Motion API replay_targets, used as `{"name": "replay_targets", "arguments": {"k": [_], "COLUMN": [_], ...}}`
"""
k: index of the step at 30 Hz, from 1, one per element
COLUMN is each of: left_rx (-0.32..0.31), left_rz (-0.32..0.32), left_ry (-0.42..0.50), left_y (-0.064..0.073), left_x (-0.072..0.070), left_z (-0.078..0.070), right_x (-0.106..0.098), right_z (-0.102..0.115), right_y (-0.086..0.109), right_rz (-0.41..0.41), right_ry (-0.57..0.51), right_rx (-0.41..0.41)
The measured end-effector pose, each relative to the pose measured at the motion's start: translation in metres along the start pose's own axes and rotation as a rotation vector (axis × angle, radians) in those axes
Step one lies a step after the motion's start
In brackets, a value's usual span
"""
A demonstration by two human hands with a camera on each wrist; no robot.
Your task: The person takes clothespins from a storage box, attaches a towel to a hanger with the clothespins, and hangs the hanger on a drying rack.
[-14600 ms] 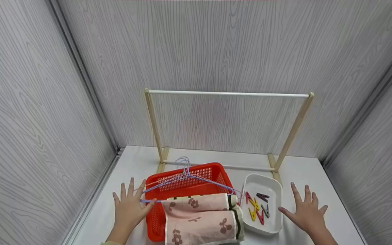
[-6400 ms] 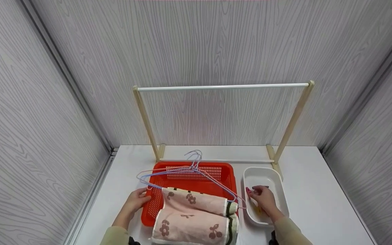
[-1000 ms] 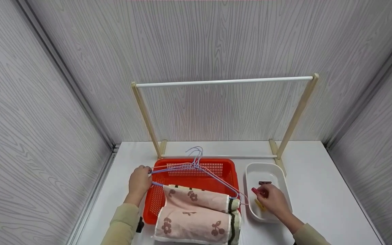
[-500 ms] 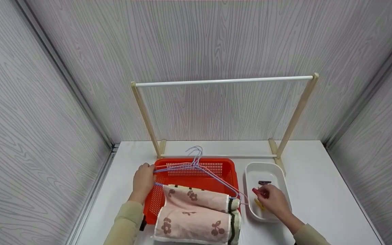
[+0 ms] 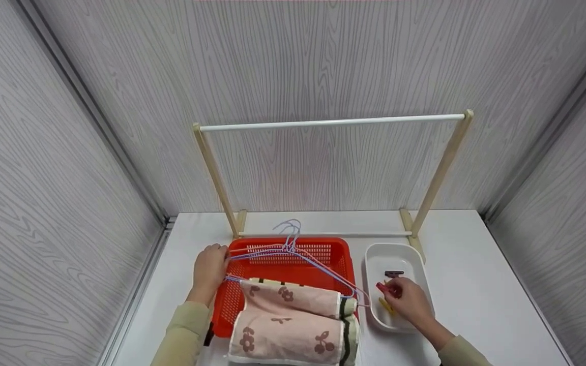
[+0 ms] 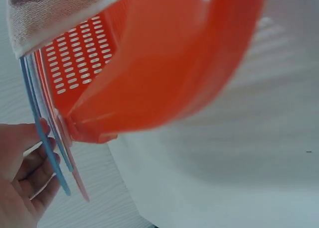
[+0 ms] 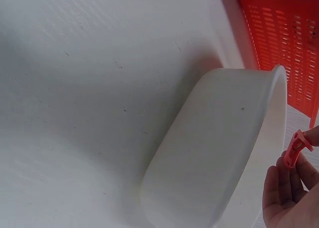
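My left hand (image 5: 209,270) is at the left end of a stack of blue and pink clothes hangers (image 5: 318,267), which lie across the red basket (image 5: 345,259). In the left wrist view, its thumb and fingers (image 6: 44,126) curl around the blue hanger (image 6: 31,96). Over the basket's front lies a folded pink towel (image 5: 293,333) with brown flowers. Above the white tray (image 5: 372,254), my right hand (image 5: 411,300) pinches a red clothespin (image 5: 382,288), also seen red in the right wrist view (image 7: 294,149). Yellow clothespins (image 5: 386,306) and a dark clothespin (image 5: 393,273) lie in the tray.
A drying rack with a white top bar (image 5: 333,122) and wooden posts (image 5: 440,178) stands behind the basket and tray. Grey wood-grain panels (image 5: 293,61) enclose the white table (image 5: 466,274) at the back and sides.
Since the oldest frame, both spread hands have come in: the left took hold of the hangers, the right picked up the red clothespin. Over the last second the left hand shifts only slightly.
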State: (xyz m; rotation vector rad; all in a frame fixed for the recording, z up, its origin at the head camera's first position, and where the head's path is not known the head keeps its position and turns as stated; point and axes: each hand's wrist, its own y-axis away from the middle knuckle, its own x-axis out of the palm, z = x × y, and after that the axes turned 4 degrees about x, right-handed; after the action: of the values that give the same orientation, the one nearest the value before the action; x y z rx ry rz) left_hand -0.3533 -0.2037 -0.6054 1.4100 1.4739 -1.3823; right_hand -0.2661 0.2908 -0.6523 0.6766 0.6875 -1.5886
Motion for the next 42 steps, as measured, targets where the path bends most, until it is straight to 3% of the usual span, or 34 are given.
{"name": "replay_targets", "arguments": {"k": [5,10,14,18,23,29,33,36,39,42], "left_rx": [0.062,0.063,0.032,-0.040,-0.146,-0.132,-0.145,-0.139,-0.148,-0.208], "left_rz": [-0.040,0.036,0.184,0.383,0.609,0.846,1.027,1.112,1.145,1.156], "left_ry": [-0.021,0.045,0.119,0.225,0.483,0.835,0.976,1.052,1.109,1.140], "left_y": [0.002,0.005,0.006,0.005,0.004,0.006,0.011,0.013,0.015,0.017], "left_x": [-0.005,-0.014,-0.024,-0.037,-0.049,-0.051,-0.050,-0.048,-0.046,-0.046], "left_z": [0.003,0.007,0.012,0.015,0.018,0.029,0.036,0.039,0.039,0.039], "right_x": [0.000,0.001,0.001,0.001,0.002,0.002,0.000,-0.001,-0.001,-0.001], "right_z": [-0.001,-0.003,-0.003,-0.002,-0.003,-0.003,-0.003,-0.002,-0.002,0.000], "right_y": [0.001,0.002,0.002,0.003,0.004,0.004,0.004,0.004,0.004,0.004], "right_rz": [-0.004,-0.006,-0.002,0.015,0.026,0.018,0.027,0.029,0.024,0.023], "right_ry": [-0.013,0.000,0.012,-0.012,-0.031,-0.037,-0.032,-0.027,-0.018,-0.015], "right_rx": [0.004,0.011,0.022,0.033,0.036,0.022,0.027,0.036,0.033,0.026]}}
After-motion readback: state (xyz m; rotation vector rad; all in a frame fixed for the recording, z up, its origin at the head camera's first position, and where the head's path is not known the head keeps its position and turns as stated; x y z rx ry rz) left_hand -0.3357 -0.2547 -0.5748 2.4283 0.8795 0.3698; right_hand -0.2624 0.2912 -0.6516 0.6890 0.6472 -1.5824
